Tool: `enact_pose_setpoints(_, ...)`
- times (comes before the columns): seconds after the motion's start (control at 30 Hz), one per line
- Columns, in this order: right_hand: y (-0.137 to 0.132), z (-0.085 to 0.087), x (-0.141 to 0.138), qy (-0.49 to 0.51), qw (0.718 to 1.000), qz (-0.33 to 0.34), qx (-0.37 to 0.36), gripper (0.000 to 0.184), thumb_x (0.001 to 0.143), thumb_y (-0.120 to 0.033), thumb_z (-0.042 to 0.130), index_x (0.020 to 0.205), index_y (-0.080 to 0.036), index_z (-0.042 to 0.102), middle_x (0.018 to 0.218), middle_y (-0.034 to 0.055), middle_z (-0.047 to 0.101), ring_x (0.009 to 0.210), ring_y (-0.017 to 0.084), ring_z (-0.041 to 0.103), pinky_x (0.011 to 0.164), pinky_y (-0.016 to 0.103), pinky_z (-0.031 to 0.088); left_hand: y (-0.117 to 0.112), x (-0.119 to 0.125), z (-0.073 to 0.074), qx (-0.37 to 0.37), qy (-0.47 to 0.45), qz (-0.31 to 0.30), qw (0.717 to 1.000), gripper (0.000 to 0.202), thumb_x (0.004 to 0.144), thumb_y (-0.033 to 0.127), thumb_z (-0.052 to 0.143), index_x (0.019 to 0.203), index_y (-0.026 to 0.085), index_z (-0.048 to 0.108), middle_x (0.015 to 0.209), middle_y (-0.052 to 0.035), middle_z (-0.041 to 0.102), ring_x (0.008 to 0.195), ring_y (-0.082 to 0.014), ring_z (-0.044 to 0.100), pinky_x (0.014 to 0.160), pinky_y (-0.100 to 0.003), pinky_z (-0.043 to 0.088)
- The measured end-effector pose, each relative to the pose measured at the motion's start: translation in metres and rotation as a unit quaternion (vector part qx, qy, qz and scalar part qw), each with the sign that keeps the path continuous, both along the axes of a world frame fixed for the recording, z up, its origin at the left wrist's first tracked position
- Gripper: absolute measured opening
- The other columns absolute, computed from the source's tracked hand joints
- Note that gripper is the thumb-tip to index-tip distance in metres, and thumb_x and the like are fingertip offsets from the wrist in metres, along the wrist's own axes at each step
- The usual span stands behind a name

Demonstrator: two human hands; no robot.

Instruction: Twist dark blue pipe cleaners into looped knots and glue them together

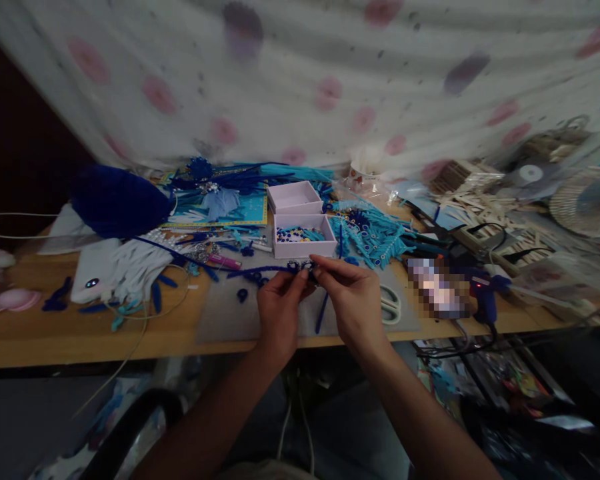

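Note:
Over the grey mat (230, 313), my two hands meet on a long dark blue pipe cleaner (250, 271). It runs off to the left, and small pale, shiny bits (306, 264) show on it at the fingertips. My left hand (281, 310) pinches it between thumb and fingers. My right hand (354, 293) is also closed on it, thumb and forefinger at the shiny bits. Just beyond the fingers stands a white box (304, 249) holding small beads and light blue pieces. Another blue pipe cleaner piece (323, 313) lies between the hands. The exact grip is partly hidden.
White-handled scissors (391, 305) lie right of my right hand, near a phone (437, 287) and a blue glue gun (484, 293). Light blue twisted pieces (380, 237) are heaped behind. At left are a dark blue plush shape (120, 200) and white strips (140, 267).

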State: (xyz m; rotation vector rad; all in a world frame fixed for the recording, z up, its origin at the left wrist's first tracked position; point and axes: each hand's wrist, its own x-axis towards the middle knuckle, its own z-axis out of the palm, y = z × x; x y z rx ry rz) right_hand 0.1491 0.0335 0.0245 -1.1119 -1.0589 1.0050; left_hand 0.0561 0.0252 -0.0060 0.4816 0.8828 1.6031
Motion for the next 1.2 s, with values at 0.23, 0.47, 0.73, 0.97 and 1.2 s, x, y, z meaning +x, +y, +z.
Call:
enact_pose_setpoints(0.23,0.002,0.0,0.0,0.007,1.0,0.006,-0.003,0.02,0.069,-0.021,0.08,0.088,-0.025,0.084,0.089,0.0043,0.081,0.086,0.023,0.074,0.083,0.038,0.058,-0.002,-0.003,0.004,-0.026,-0.004,-0.012,1.0,0.022,0.068,0.033,0.087,0.079,0.017,0.077,0.08,-0.0023,0.077,0.074,-0.0151,0.071,0.068,-0.025,0.053)
enact_pose_setpoints(0.47,0.003,-0.002,0.001,0.006,1.0,0.007,0.014,0.019,0.071,-0.023,0.081,0.089,-0.027,0.084,0.091,0.0034,0.081,0.088,0.023,0.074,0.086,0.038,0.057,0.0,-0.005,0.007,-0.023,-0.031,-0.03,0.999,0.027,0.062,0.033,0.091,0.074,0.016,0.075,0.078,-0.0016,0.076,0.073,-0.0141,0.071,0.074,-0.026,0.055)
enact_pose_setpoints(0.73,0.006,-0.01,0.006,-0.012,1.0,0.028,0.007,0.02,0.072,-0.025,0.079,0.091,-0.027,0.084,0.094,0.004,0.082,0.089,0.024,0.074,0.085,0.038,0.056,0.001,-0.011,0.001,-0.025,0.012,-0.055,0.998,0.028,0.056,0.028,0.095,0.07,0.015,0.075,0.07,-0.0016,0.074,0.066,-0.0132,0.069,0.069,-0.026,0.057)
enact_pose_setpoints(0.97,0.01,-0.005,0.011,0.028,0.999,0.032,-0.034,0.022,0.065,-0.027,0.083,0.087,-0.026,0.084,0.088,0.0037,0.082,0.083,0.023,0.072,0.081,0.038,0.055,0.007,-0.014,0.005,-0.012,0.083,-0.074,0.994,0.025,0.06,0.031,0.092,0.069,0.015,0.076,0.068,-0.0029,0.073,0.061,-0.0145,0.067,0.067,-0.03,0.058)
enact_pose_setpoints(1.2,0.011,-0.011,0.01,0.017,0.999,0.021,-0.03,0.021,0.065,-0.027,0.082,0.085,-0.024,0.084,0.083,0.0039,0.081,0.077,0.021,0.069,0.073,0.034,0.052,0.009,-0.013,-0.001,-0.002,0.119,-0.062,0.991,0.023,0.062,0.031,0.091,0.071,0.015,0.076,0.066,-0.0032,0.073,0.059,-0.0143,0.065,0.059,-0.026,0.054)
